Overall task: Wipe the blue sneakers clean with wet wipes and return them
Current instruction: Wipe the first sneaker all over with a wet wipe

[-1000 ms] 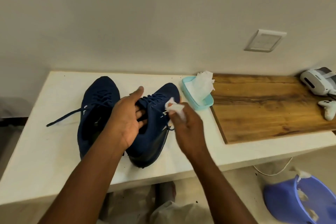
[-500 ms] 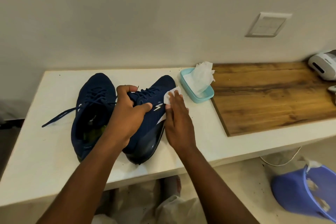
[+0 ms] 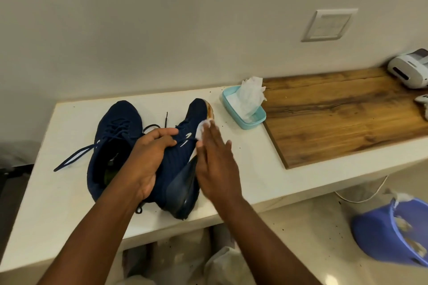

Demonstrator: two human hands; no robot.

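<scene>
Nearest the surface (image 3: pixel 58 203) front edge, left hand (image 3: pixel 148 155) curls its grip round the tilted sneaker (image 3: pixel 176 169). Right hand (image 3: pixel 217 164), fingers straight, presses a wipe (image 3: pixel 203 127), mostly hidden, apparently on its side. Wiping step in hand; next stroke needs steady bracing. Beside: second sneaker (image 3: pixel 115 132); beyond: wipe tub (image 3: pixel 250 124).

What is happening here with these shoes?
A person is cleaning sneakers on a white counter. The left hand grips one blue sneaker, tipped toward its side, while the right hand presses a wet wipe against its side with flat fingers. The second sneaker lies beside it, untouched. A tub of wipes stands behind them, and a blue bin on the floor holds crumpled wipes.
</scene>
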